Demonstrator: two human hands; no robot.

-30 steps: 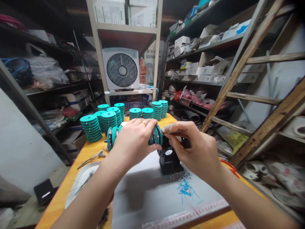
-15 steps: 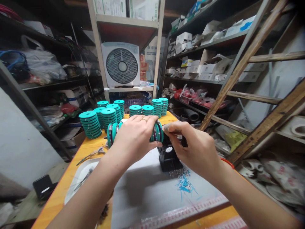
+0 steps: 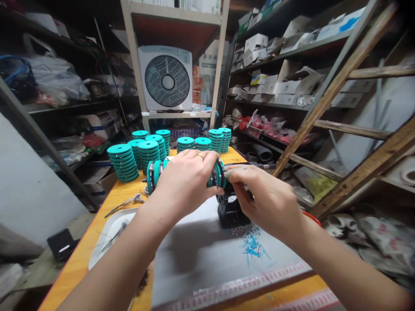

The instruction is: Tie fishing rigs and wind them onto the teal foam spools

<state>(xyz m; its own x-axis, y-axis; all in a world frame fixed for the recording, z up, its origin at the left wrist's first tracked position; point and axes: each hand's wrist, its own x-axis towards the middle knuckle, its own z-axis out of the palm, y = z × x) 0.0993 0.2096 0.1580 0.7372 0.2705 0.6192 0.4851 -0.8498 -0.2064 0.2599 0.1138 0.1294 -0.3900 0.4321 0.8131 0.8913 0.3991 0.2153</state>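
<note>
My left hand [image 3: 184,190] wraps over a horizontal stack of teal discs [image 3: 218,176] and holds it, with the stack's ends showing on either side of the hand. My right hand [image 3: 266,199] sits at the stack's right end, thumb and fingers pinched close together. Whatever lies in that pinch is hidden. Just below the hands stands a small black stand [image 3: 231,215], partly covered by them. Several upright stacks of teal discs [image 3: 122,163] rise on the table beyond the left hand. A scatter of blue-tipped pins [image 3: 252,246] lies on the grey mat [image 3: 201,263] below my right hand.
The hands work over an orange table [image 3: 125,194] with a white tray [image 3: 112,235] at its left edge. A dark-handled tool [image 3: 261,165] lies behind my right hand. Crowded shelves, a box fan [image 3: 167,77] and a wooden ladder [image 3: 340,82] surround the table.
The whole scene sits slightly higher in the view. The held disc stack has shifted a little to the right, and both hands stay on it.
</note>
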